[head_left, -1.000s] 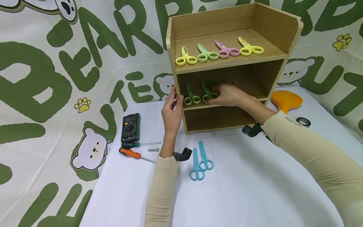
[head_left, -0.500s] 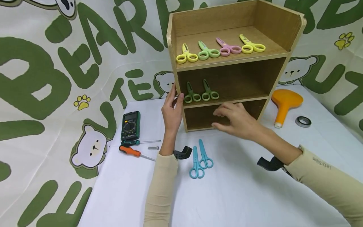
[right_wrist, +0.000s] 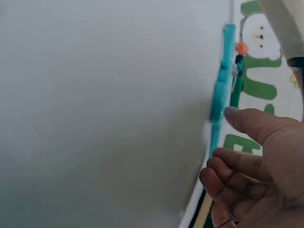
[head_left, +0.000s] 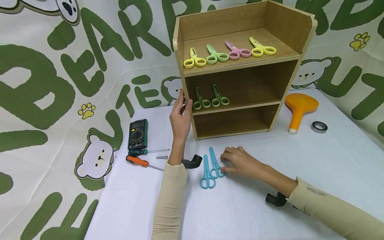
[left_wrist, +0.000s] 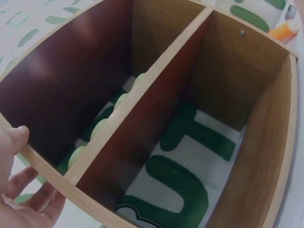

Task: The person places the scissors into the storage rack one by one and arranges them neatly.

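Observation:
My left hand (head_left: 180, 120) grips the left side panel of a wooden shelf unit (head_left: 234, 106); in the left wrist view the thumb lies on the panel's front edge and the fingers are outside it. Over the table my right hand (head_left: 241, 162) is beside two pairs of blue scissors (head_left: 207, 181), its thumb close to the handle of the right pair (head_left: 214, 160). In the right wrist view its fingers are loosely bent and hold nothing; whether the thumb touches the handle, I cannot tell. Two pairs of green scissors (head_left: 220, 100) lie on the middle shelf.
Several yellow, green and pink scissors (head_left: 237, 52) line the top shelf. Left on the table are a multimeter (head_left: 138, 134), two screwdrivers (head_left: 137, 160) and a bolt (head_left: 162, 157). An orange paddle-shaped thing (head_left: 301, 106) and a black tape roll (head_left: 319, 126) lie at the right.
My right hand has let go of the right green scissors on the middle shelf, come out and moved down to the blue scissors. My left hand has stayed on the side panel.

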`<state>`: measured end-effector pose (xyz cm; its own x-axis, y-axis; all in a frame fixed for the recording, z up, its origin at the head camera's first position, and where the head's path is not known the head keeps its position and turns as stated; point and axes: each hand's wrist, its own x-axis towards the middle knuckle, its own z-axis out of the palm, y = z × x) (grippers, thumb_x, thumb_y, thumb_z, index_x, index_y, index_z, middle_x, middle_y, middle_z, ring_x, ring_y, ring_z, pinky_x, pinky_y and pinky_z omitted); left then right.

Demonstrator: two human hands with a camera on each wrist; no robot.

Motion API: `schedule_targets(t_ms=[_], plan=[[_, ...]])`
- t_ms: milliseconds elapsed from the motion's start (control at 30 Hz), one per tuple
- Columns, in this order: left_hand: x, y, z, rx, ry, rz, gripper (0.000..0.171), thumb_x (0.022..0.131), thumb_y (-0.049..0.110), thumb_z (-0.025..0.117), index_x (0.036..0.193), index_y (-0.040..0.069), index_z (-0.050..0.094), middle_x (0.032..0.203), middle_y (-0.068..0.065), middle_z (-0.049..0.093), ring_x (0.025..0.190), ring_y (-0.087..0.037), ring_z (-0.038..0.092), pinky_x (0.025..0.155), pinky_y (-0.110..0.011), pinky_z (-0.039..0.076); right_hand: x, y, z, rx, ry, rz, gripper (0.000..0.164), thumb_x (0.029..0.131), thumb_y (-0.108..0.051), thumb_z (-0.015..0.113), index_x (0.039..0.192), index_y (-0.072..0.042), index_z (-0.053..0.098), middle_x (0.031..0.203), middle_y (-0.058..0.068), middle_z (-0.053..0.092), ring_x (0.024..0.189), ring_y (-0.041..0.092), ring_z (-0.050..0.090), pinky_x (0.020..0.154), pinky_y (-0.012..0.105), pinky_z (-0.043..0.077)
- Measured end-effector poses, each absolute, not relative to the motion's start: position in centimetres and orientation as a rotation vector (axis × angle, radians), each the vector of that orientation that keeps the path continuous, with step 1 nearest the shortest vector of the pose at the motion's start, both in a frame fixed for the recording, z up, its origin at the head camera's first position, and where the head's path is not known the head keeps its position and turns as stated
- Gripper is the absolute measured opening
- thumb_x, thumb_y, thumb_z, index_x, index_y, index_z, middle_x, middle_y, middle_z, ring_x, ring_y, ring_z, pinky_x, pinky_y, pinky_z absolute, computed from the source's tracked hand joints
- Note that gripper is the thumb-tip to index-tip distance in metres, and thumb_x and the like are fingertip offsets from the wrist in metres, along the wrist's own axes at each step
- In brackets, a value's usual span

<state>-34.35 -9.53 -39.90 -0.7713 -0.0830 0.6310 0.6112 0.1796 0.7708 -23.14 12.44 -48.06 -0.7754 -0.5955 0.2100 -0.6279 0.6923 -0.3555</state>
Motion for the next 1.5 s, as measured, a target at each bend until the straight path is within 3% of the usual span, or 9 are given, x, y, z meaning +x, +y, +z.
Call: schedule_targets(t_ms=[167,333,467,667,767,967,1267,1500], plan=[[-34.6,-9.4,-40.0,-0.486,-1.917,-1.657,0.050,0.104,0.022,0.058,0.151,0.015,0.044,0.148,-0.002,0.050,0.126,-0.012,0.054,0.105,-0.036,0.046,-23.0,13.0,-48.5,0.964,-2.886,0.650,0.025,0.084,-0.023,0.081,0.103,-0.008,0.074,0.097,-0.002,0.064,0.086,0.013,0.056,0.077,0.034,0.041],[-34.0,-9.0,-39.1,-0.467,-1.926,-1.655,0.049,0.103,0.014,0.058,0.150,0.008,0.044,0.148,-0.011,0.049,0.125,-0.019,0.056,0.104,-0.029,0.046,-22.9,14.5,-48.3,0.918,-2.898,0.679,0.021,0.085,-0.016,0.079,0.103,-0.007,0.074,0.100,-0.001,0.065,0.090,0.015,0.058,0.078,0.036,0.042],[-32.6,-9.0,-37.8,-0.455,-1.936,-1.661,0.048,0.103,0.009,0.057,0.149,0.000,0.044,0.147,-0.017,0.049,0.124,-0.024,0.057,0.104,-0.030,0.047,-22.6,15.0,-48.6,0.939,-2.884,0.705,0.025,0.086,-0.025,0.080,0.103,-0.009,0.074,0.099,-0.003,0.063,0.090,0.014,0.058,0.079,0.037,0.042],[-31.8,-9.0,-37.0,-0.458,-1.929,-1.665,0.048,0.103,0.009,0.057,0.148,-0.002,0.043,0.148,-0.018,0.048,0.128,-0.024,0.054,0.106,-0.037,0.046,-22.2,13.8,-49.0,1.009,-2.813,0.527,0.050,0.079,-0.050,0.082,0.104,-0.008,0.073,0.097,-0.002,0.061,0.085,0.013,0.055,0.077,0.035,0.042],[-31.8,-9.0,-37.1,-0.459,-1.926,-1.668,0.048,0.103,0.010,0.057,0.148,-0.002,0.043,0.148,-0.019,0.047,0.129,-0.025,0.053,0.106,-0.039,0.046,-22.1,13.0,-49.1,1.002,-2.806,0.466,0.055,0.076,-0.053,0.084,0.102,-0.006,0.073,0.094,-0.001,0.061,0.081,0.013,0.052,0.074,0.033,0.041],[-31.8,-9.0,-37.2,-0.465,-1.923,-1.678,0.049,0.103,0.009,0.057,0.149,-0.002,0.043,0.149,-0.019,0.046,0.130,-0.026,0.052,0.106,-0.043,0.045,-21.6,13.1,-48.7,0.929,-2.794,0.501,0.048,0.070,-0.048,0.086,0.092,-0.008,0.074,0.085,-0.004,0.059,0.074,0.009,0.046,0.071,0.030,0.039],[-31.8,-8.9,-36.9,-0.472,-1.919,-1.659,0.048,0.103,0.010,0.057,0.148,-0.001,0.044,0.148,-0.019,0.047,0.127,-0.027,0.055,0.106,-0.040,0.046,-20.5,15.4,-43.4,0.851,-2.721,0.686,0.040,0.070,-0.043,0.088,0.093,-0.013,0.073,0.089,-0.006,0.060,0.079,0.010,0.046,0.072,0.029,0.040],[-31.7,-8.9,-37.2,-0.470,-1.920,-1.661,0.048,0.103,0.008,0.057,0.148,-0.003,0.043,0.147,-0.019,0.048,0.126,-0.027,0.055,0.105,-0.037,0.046,-22.1,17.1,-38.2,0.797,-2.657,0.688,0.041,0.072,-0.041,0.089,0.096,-0.011,0.074,0.091,-0.003,0.063,0.079,0.014,0.048,0.066,0.031,0.039]])
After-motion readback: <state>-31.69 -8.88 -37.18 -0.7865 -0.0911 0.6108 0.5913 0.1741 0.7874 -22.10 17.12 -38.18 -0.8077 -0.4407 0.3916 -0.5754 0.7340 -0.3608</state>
